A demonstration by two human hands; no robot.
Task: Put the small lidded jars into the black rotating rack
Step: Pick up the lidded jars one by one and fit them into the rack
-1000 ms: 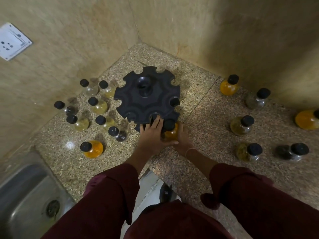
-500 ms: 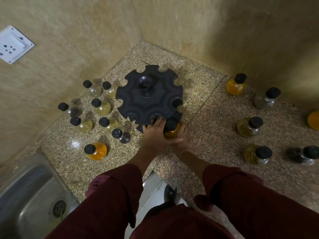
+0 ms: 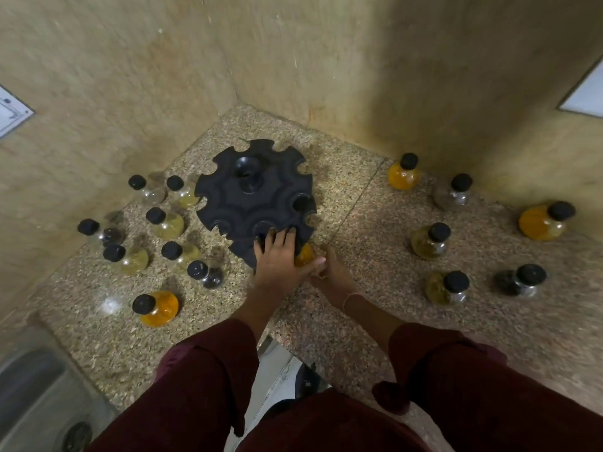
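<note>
On the speckled stone counter (image 3: 375, 321), black rotating rack (image 3: 254, 197) in the corner, left hand (image 3: 277, 262) spread flat on its near rim, right hand (image 3: 332, 275) gripping an orange-filled jar (image 3: 303, 255) at the rack's near edge, other lidded jars standing either side.

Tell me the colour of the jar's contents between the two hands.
Orange-yellow contents in the jar, seen in the head view.

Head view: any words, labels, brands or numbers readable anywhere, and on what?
None can be read.
Jar lids and rack: plain black, no print.
Jars: no labels visible.
Wall plate at left: dark marks, blurred, not legible.
White panel at right: blank.
</note>
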